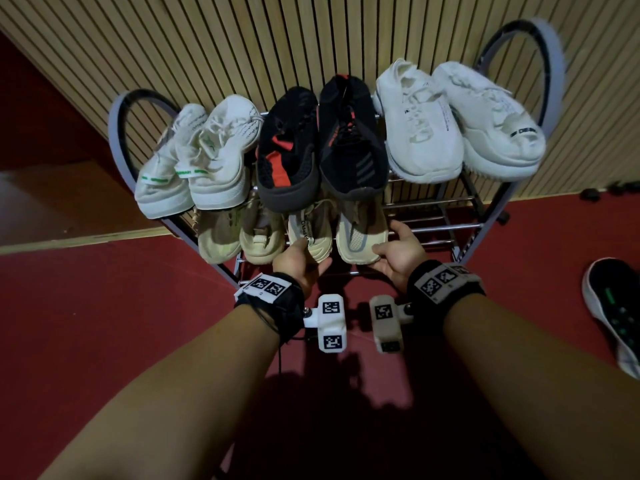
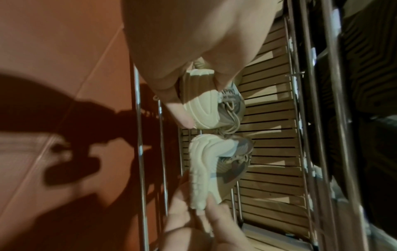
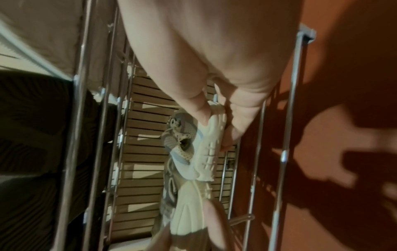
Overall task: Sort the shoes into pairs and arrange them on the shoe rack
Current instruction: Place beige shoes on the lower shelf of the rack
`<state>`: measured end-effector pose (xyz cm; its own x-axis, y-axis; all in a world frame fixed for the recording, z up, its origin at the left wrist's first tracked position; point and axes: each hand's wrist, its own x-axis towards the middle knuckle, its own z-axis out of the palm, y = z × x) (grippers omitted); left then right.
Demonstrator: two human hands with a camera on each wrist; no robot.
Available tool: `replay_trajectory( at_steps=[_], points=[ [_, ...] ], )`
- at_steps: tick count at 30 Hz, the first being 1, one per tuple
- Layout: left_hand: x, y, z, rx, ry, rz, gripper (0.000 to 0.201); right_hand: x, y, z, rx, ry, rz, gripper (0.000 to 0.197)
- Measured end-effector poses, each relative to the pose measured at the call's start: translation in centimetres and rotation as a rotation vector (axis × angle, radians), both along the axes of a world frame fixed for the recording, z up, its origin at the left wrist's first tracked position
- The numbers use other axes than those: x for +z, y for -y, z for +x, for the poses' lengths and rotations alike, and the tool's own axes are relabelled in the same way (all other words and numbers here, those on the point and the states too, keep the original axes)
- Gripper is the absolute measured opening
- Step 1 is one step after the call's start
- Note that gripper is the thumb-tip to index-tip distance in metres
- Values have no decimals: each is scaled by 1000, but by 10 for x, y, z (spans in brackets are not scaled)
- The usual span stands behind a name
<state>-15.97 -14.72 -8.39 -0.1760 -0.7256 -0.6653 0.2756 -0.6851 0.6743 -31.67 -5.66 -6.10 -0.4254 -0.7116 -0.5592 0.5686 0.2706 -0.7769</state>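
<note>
On the second shelf of the metal shoe rack (image 1: 446, 226) lie two beige-grey sneakers, heels toward me. My left hand (image 1: 304, 258) grips the heel of the left sneaker (image 1: 308, 233), thumb and fingers curled round its sole (image 2: 204, 108). My right hand (image 1: 388, 247) pinches the heel of the right sneaker (image 1: 362, 233), thumb on top and fingers under the sole (image 3: 208, 152). The two sneakers lie side by side, nearly touching. Their toes are hidden under the top shelf.
The top shelf carries a white pair with green tags (image 1: 194, 161), a black-and-red pair (image 1: 322, 143) and a white pair (image 1: 460, 123). Another beige pair (image 1: 239, 233) sits left on the second shelf. A black shoe (image 1: 613, 306) lies on the red floor at right.
</note>
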Motion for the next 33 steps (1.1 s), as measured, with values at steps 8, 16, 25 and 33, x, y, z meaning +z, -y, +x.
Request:
replay_trajectory(
  at_steps=[8,16,25,33],
  points=[
    [2,11,1,-50,-89,-29,36,3,15,7,44,-7,-29,55],
    [1,11,-2,-16,-84,-13,36,-3,28,5,-35,-80,8,36],
    [5,11,-9,42,-49,9,35,-3,26,8,-80,-150,10,33],
    [7,11,-11,13,-2,29,47,-4,16,5,172,-196,122,69]
  ],
)
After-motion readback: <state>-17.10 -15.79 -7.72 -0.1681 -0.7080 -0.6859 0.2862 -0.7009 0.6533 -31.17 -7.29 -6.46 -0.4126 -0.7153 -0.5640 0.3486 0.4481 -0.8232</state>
